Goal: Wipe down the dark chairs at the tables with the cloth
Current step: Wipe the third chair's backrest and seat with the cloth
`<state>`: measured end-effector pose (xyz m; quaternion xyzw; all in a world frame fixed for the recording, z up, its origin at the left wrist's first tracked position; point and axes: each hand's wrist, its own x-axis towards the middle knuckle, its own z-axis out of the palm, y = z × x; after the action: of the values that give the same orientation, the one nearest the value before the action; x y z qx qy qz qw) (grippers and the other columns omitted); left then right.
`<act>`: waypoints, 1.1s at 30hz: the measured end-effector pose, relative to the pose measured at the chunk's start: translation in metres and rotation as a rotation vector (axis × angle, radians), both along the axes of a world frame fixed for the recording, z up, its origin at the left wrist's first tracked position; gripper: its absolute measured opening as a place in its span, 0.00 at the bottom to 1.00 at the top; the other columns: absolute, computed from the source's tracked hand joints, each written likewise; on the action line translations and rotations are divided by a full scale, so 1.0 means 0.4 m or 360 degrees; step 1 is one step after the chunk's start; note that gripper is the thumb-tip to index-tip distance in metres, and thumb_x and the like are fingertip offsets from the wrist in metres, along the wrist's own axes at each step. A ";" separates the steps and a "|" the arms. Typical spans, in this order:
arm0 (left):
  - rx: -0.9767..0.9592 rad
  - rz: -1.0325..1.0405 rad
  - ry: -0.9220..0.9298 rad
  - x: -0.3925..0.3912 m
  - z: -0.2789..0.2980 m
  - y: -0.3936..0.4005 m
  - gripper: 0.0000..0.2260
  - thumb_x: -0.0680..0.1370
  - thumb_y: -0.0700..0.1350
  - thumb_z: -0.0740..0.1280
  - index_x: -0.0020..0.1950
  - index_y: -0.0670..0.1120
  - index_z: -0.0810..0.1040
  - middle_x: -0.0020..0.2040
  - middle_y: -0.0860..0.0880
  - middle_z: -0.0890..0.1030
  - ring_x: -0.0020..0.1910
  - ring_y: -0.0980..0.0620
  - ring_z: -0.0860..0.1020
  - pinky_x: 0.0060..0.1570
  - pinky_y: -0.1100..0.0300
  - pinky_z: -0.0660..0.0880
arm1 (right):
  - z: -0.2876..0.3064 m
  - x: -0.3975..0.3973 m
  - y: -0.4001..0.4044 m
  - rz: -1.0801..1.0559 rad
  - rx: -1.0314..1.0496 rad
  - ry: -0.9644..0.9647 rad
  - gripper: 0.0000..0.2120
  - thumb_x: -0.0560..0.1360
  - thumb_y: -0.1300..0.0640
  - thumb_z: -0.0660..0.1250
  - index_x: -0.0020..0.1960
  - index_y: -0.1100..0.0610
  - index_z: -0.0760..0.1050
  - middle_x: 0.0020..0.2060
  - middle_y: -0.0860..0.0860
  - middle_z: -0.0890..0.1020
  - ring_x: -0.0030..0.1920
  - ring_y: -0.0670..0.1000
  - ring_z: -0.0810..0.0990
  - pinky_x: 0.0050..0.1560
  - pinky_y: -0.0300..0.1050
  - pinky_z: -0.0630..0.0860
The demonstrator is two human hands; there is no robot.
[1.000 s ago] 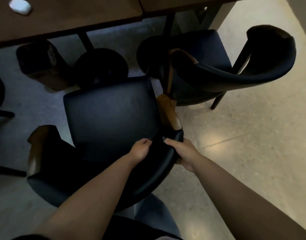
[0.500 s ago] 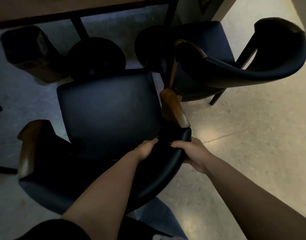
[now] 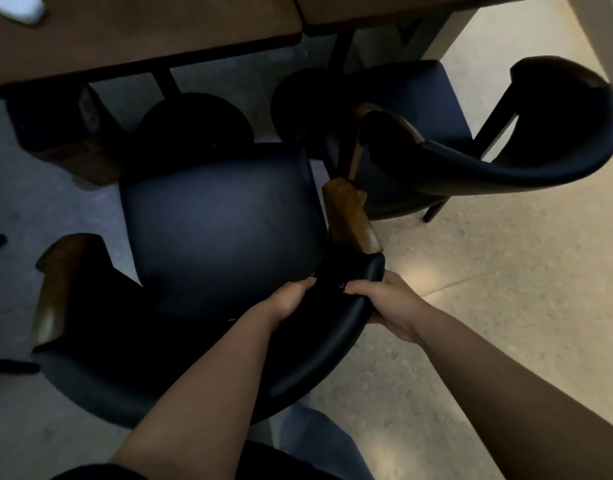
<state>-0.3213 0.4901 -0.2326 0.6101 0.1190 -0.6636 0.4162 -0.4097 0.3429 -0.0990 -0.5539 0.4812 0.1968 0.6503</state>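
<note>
Both your forearms reach forward from the near edge and converge toward the middle of the scene. Your left hand [image 3: 287, 300] lies palm down with the fingers curled over the far side of what it holds, knuckles up. Your right hand [image 3: 389, 304] sits just to the right of it, thumb on top and fingers wrapped underneath, wrist bent slightly inward. The two hands are close together, fingertips nearly meeting. Both forearms are bare.

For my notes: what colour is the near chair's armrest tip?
Brown wood, on the armrest tip; head view.
</note>
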 end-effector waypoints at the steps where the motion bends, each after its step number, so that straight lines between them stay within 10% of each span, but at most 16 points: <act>1: -0.0002 -0.0004 -0.0005 0.014 -0.001 -0.002 0.32 0.66 0.66 0.65 0.65 0.50 0.78 0.61 0.44 0.80 0.60 0.43 0.78 0.68 0.47 0.69 | 0.002 0.014 -0.002 0.0009 0.0002 -0.0001 0.14 0.72 0.60 0.70 0.56 0.53 0.76 0.51 0.55 0.83 0.52 0.56 0.81 0.56 0.57 0.78; 13: -0.0074 0.0038 -0.0004 0.174 0.019 -0.001 0.36 0.57 0.67 0.68 0.61 0.51 0.81 0.58 0.46 0.82 0.57 0.46 0.80 0.66 0.48 0.71 | 0.023 0.181 -0.004 0.0043 -0.0002 0.0007 0.13 0.73 0.61 0.70 0.55 0.52 0.75 0.51 0.53 0.83 0.51 0.54 0.81 0.56 0.55 0.79; 33: -0.0040 -0.0051 -0.0167 0.279 0.045 0.027 0.20 0.80 0.57 0.61 0.65 0.46 0.77 0.58 0.45 0.81 0.57 0.46 0.79 0.63 0.52 0.72 | 0.001 0.290 0.020 -0.0033 -0.0054 0.0088 0.16 0.71 0.60 0.71 0.58 0.53 0.75 0.50 0.53 0.83 0.51 0.54 0.82 0.46 0.47 0.80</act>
<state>-0.2096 0.5010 -0.2145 0.6408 0.0790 -0.6385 0.4189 -0.2935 0.3510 -0.0986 -0.5543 0.5079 0.1970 0.6293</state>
